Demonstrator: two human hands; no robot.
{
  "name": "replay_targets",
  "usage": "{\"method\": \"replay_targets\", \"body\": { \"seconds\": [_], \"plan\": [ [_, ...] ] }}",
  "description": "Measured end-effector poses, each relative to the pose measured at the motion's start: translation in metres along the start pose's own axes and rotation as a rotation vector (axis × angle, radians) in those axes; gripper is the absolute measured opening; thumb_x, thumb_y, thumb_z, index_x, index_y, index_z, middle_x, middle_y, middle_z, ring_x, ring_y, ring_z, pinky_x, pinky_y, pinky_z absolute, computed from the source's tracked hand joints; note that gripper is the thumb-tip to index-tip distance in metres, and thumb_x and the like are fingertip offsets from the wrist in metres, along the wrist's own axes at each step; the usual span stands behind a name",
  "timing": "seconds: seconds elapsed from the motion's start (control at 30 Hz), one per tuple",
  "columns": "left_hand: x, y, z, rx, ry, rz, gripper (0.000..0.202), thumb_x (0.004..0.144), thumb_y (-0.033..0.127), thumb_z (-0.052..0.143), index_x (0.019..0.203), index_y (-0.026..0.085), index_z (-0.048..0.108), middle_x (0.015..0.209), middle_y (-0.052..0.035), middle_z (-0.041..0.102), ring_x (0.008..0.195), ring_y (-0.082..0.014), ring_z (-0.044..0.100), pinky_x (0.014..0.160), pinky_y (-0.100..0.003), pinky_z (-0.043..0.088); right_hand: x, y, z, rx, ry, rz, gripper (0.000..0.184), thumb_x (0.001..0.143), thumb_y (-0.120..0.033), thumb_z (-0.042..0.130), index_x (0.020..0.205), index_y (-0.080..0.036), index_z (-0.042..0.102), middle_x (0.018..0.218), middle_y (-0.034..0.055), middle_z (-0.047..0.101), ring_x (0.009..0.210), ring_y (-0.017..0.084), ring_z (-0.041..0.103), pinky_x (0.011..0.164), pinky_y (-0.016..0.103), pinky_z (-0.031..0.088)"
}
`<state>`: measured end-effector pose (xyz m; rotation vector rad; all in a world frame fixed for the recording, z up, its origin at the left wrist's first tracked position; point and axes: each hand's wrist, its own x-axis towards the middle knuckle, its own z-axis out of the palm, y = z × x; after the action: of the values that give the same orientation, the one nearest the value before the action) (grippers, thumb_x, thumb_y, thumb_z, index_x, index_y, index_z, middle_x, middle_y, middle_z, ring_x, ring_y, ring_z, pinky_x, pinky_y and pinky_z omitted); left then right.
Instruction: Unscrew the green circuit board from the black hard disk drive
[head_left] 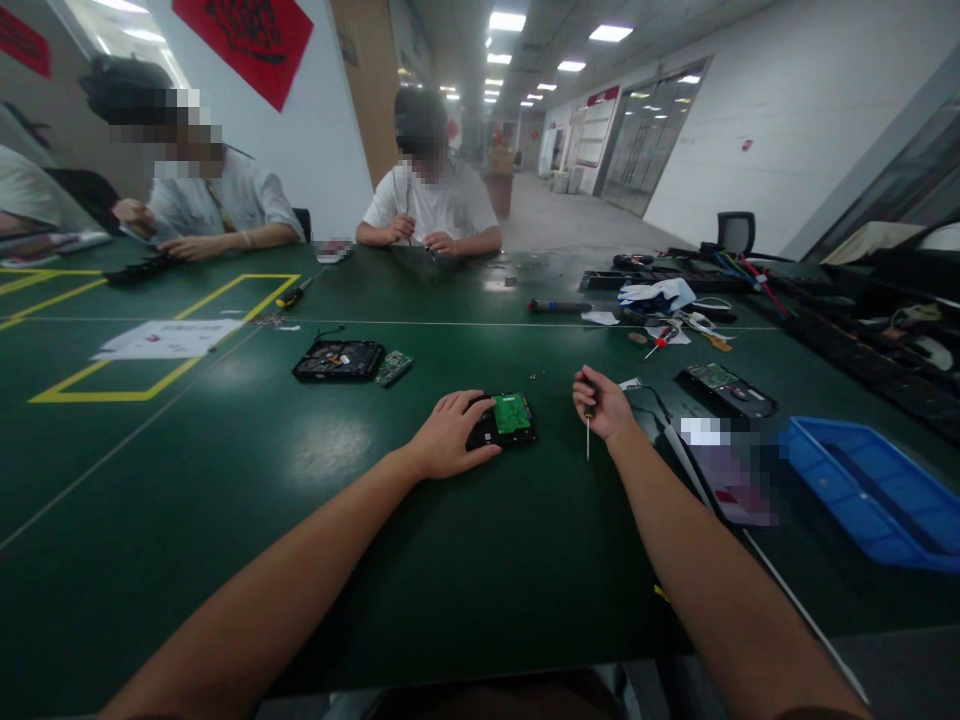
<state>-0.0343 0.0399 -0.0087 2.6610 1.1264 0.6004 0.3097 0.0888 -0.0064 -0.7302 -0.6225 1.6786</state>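
Note:
A hard drive [513, 416] lies on the green table with its green circuit board facing up. My left hand [450, 436] grips it from the left, thumb along the near edge and fingers over the far side. To the right of the drive, my right hand [604, 402] is closed around a screwdriver [588, 436]. Its thin shaft points down, apart from the drive. A few tiny bits, perhaps screws [534, 376], lie beyond the drive. Farther left are an opened hard drive [339, 361] and a loose circuit board [394, 367].
Right of my arm are another hard drive [726, 390], a blue plastic tray [870, 490] and a phone-like device [724, 475]. Gloves [657, 294] and tools lie farther back. A yellow-handled screwdriver [292, 293] lies far left. People sit across the table [360, 560].

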Motion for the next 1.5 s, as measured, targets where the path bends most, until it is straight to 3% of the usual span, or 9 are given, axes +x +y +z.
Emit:
{"method": "replay_targets", "body": {
  "seconds": [0.23, 0.47, 0.9, 1.23, 1.5],
  "plan": [
    [0.000, 0.000, -0.002, -0.001, -0.010, 0.004, 0.083, 0.092, 0.069, 0.063, 0.158, 0.022, 0.042, 0.158, -0.0190, 0.045, 0.146, -0.0414, 0.043, 0.121, -0.063, 0.034, -0.025, -0.008, -0.011, -0.044, 0.090, -0.068, 0.033, 0.075, -0.029, 0.089, 0.080, -0.024, 0.058, 0.061, -0.0070, 0.045, 0.045, 0.007, 0.036, 0.034, 0.017, 0.036],
    [0.000, 0.003, -0.005, 0.004, -0.018, 0.004, 0.083, 0.093, 0.067, 0.063, 0.159, 0.021, 0.041, 0.158, -0.0189, 0.045, 0.147, -0.0407, 0.042, 0.122, -0.061, 0.033, -0.038, -0.004, -0.005, -0.114, 0.115, 0.007, 0.031, 0.074, -0.028, 0.090, 0.079, -0.024, 0.060, 0.057, -0.0071, 0.041, 0.044, 0.007, 0.032, 0.032, 0.018, 0.033],
    [0.001, 0.003, -0.005, 0.005, -0.025, 0.007, 0.084, 0.093, 0.068, 0.063, 0.159, 0.021, 0.041, 0.158, -0.0191, 0.044, 0.146, -0.0406, 0.042, 0.123, -0.061, 0.033, -0.013, -0.002, 0.014, -0.134, 0.156, 0.046, 0.030, 0.080, -0.023, 0.085, 0.082, -0.023, 0.055, 0.065, -0.0037, 0.052, 0.047, 0.007, 0.041, 0.034, 0.017, 0.039],
    [0.001, 0.004, -0.007, -0.026, -0.017, 0.001, 0.082, 0.092, 0.066, 0.065, 0.159, 0.023, 0.042, 0.159, -0.0179, 0.045, 0.146, -0.0415, 0.042, 0.122, -0.063, 0.033, 0.039, -0.016, 0.026, -0.176, 0.141, 0.053, 0.031, 0.078, -0.016, 0.086, 0.082, -0.023, 0.056, 0.064, -0.0043, 0.053, 0.047, 0.006, 0.042, 0.033, 0.014, 0.036],
    [0.000, 0.003, -0.006, -0.026, -0.011, 0.003, 0.083, 0.091, 0.067, 0.065, 0.158, 0.024, 0.042, 0.158, -0.0179, 0.045, 0.147, -0.0415, 0.042, 0.122, -0.063, 0.033, 0.029, -0.008, 0.019, -0.156, 0.066, -0.009, 0.035, 0.075, -0.031, 0.092, 0.080, -0.024, 0.058, 0.057, -0.0088, 0.042, 0.043, 0.005, 0.031, 0.031, 0.015, 0.031]
  ]
}}
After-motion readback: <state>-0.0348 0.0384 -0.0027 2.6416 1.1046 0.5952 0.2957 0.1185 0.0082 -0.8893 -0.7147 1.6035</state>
